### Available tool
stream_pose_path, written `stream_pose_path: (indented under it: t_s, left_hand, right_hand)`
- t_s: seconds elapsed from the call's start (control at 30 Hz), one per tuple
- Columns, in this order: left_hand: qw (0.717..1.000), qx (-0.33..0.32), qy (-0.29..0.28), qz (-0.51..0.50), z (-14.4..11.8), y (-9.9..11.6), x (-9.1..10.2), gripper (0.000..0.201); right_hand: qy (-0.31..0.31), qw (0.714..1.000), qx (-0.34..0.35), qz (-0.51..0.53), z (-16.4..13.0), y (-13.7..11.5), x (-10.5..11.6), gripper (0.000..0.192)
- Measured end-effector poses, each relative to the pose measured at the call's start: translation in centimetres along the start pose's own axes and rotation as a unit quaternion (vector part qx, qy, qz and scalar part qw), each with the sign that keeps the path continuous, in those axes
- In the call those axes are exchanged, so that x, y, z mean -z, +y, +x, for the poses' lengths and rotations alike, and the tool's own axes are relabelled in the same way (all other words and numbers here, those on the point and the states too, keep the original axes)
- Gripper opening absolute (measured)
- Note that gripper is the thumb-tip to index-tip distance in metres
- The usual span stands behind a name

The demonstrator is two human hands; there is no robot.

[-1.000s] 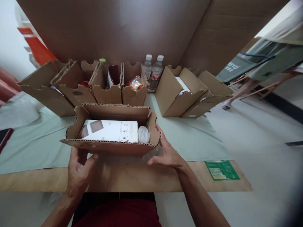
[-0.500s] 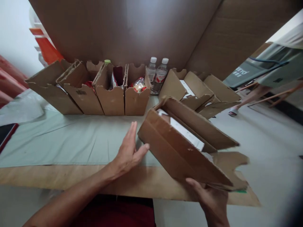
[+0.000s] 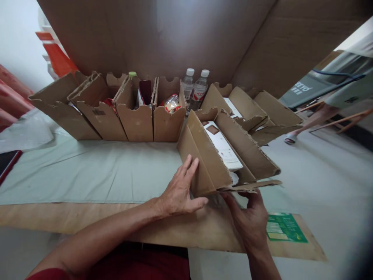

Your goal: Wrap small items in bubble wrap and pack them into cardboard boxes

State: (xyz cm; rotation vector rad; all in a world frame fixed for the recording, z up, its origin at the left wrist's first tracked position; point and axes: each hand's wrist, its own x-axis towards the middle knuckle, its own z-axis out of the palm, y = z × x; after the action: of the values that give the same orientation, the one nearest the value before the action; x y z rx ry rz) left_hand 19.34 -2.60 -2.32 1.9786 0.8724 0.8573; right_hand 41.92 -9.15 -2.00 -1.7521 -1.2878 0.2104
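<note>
**Cardboard box set down at the end of the row**

Cardboard box (image 3: 215, 155) stands open on the green cover sheet (image 3: 96, 171) near the front edge of the worktop (image 3: 87, 219), toward its right end, slanted against the two open boxes (image 3: 256, 112) behind it. Inside lies a white carton (image 3: 223, 146), flat along the length of the box.

Left hand (image 3: 179, 192) presses with flat, spread fingers (image 3: 189, 167) against the left side wall. Right hand (image 3: 250, 221) is under the near end, where a loose flap (image 3: 250, 186) sticks out; its fingertips touch the flap from below, but I cannot tell if they pinch it.

To do this step well, I think the left palm should keep the wall steady while the right hand guides the near end, so the box sits square beside its neighbours. The corrugated wall is soft, so light pressure is better. The flap may catch under the box.

Further left along the back, four more boxes (image 3: 136, 116) and two water bottles (image 3: 195, 87) stand.
</note>
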Motion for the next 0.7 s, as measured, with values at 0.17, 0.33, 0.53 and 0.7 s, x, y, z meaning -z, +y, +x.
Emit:
stream_pose_path:
  t_s: [0.17, 0.33, 0.53, 0.7]
  left_hand:
    - [1.000, -0.013, 0.005, -0.003, 1.0, -1.7, 0.6, 0.098]
    - [0.999, 0.025, 0.013, -0.021, 0.5, -3.0, 0.9, 0.082]
    - [0.990, 0.107, 0.056, -0.076, 0.4, -4.0, 0.1, 0.088]
    - [0.990, 0.109, 0.063, -0.067, 0.4, -4.1, -0.3, 0.088]
  right_hand:
    - [-0.007, 1.000, 0.023, -0.015, 1.9, -1.1, -0.9, 0.051]
    - [-0.030, 0.997, 0.028, -0.066, 4.7, -1.5, -2.5, 0.057]
    - [-0.127, 0.953, -0.002, -0.275, 10.9, -4.4, -7.1, 0.065]
    - [-0.150, 0.937, -0.002, -0.315, 13.5, -6.5, -9.8, 0.062]
